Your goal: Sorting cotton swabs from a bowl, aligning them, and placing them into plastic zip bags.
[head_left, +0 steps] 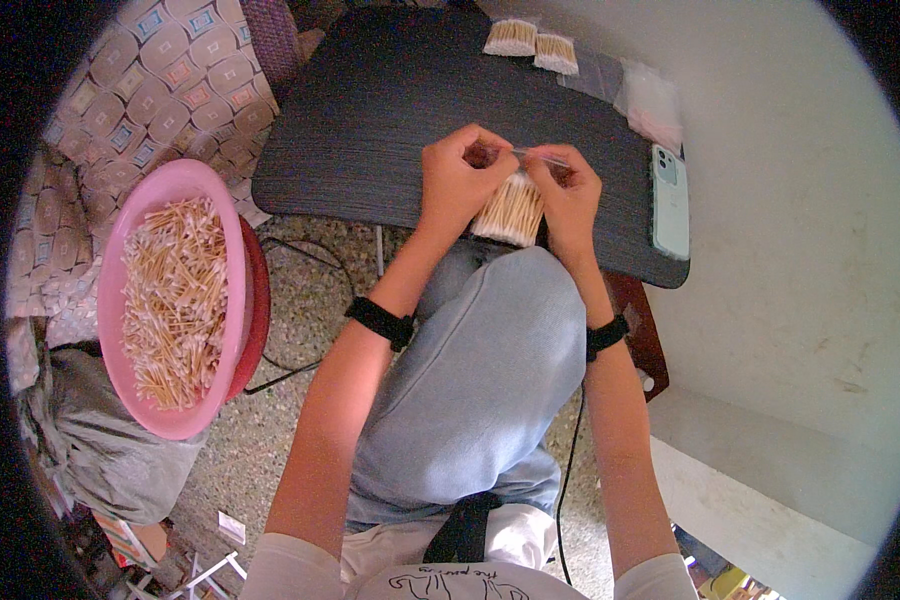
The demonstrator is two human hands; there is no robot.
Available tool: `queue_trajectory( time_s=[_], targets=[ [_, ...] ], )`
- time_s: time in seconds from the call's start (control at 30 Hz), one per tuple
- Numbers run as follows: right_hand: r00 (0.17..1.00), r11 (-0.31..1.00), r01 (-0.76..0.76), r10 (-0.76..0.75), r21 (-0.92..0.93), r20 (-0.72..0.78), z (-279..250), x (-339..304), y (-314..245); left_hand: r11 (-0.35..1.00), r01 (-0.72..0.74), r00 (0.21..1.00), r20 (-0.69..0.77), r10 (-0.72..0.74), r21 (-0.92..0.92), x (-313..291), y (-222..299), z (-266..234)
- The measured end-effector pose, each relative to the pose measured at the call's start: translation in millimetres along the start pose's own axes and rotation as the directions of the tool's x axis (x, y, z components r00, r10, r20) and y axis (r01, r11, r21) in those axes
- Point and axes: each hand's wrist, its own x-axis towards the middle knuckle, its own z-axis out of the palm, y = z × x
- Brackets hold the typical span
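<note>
A clear plastic bag of cotton swabs (509,212) hangs upright between my hands at the near edge of the dark table, just above my knee. My left hand (462,178) pinches the top edge of the bag between thumb and fingers. On the other side, my right hand (568,195) grips the same top edge, its fingers curled. The strip of plastic along the top is stretched between the two pinches. The swabs inside stand side by side with pale wooden sticks and white tips.
Two filled swab bags (511,38) lie at the table's far edge, beside flat clear bags (595,76) and a plastic packet (651,105). A pale phone (670,203) rests at the right edge of the table (360,130). Loose swabs fill a pink basin (113,300) at left.
</note>
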Motion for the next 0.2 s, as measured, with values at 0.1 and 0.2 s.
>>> queue_trajectory(
  time_s=[0.1, 0.2],
  targets=[
    [0.999, 1.000, -0.030, 0.030, 0.002, -0.041, -1.8, 0.2, 2.1, 1.000, 0.012, 1.000, -0.018, -0.012, -0.009, -0.2, 0.2, -0.1],
    [0.999, 0.999, -0.022, 0.023, 0.036, -0.028, 1.0, 1.4, -1.3, 0.999, 0.008, 0.999, -0.041, -0.009, -0.039, 5.4, 1.1, -1.2]
  ],
)
